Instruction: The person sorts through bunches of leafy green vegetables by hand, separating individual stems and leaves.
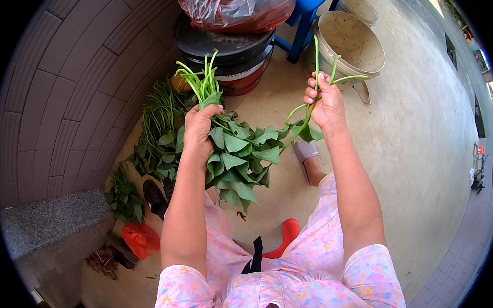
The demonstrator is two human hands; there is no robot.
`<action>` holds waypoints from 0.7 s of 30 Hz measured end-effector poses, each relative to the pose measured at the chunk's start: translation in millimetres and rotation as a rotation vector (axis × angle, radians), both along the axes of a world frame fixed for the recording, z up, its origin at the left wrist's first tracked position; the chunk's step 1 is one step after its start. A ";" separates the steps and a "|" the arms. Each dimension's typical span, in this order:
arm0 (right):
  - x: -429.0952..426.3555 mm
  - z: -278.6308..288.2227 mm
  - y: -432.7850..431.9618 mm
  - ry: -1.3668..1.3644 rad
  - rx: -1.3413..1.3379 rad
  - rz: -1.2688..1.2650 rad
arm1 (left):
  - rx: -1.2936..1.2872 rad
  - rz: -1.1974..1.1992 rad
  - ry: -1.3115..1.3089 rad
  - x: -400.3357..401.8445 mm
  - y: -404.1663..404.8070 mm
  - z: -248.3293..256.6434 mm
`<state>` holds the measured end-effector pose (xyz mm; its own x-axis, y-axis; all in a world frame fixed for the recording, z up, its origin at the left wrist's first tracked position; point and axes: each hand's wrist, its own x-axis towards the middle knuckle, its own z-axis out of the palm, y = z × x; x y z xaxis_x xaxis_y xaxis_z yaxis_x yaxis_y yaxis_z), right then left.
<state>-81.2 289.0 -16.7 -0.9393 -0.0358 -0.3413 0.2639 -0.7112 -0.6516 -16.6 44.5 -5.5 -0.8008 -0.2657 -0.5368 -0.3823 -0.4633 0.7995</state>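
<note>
A bunch of leafy greens (234, 157), which look like sweet potato leaves, is gripped around its stems by my left hand (200, 127). Its pale green stem ends (204, 80) point away from me, and the leaves hang to the right over the floor. My right hand (326, 100) pinches a few long green stems (316, 62) between thumb and fingers. Below that hand the stems trail down, with a leaf or two, toward the leaves of the bunch. Whether they are still tangled with it I cannot tell.
More greens (159, 117) lie against the tiled wall (68, 88), with a smaller bunch (125, 196) nearer me. A lidded bucket (241, 77) carries a filled plastic bag (236, 9). Beyond my right hand stand an open bucket (350, 39) and a blue stool (303, 28). A red bag (140, 239) lies lower left.
</note>
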 end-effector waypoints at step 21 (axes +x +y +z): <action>-1.0 11.2 -11.7 -0.019 -0.024 0.063 | -0.089 -0.055 0.048 -3.1 -13.5 2.9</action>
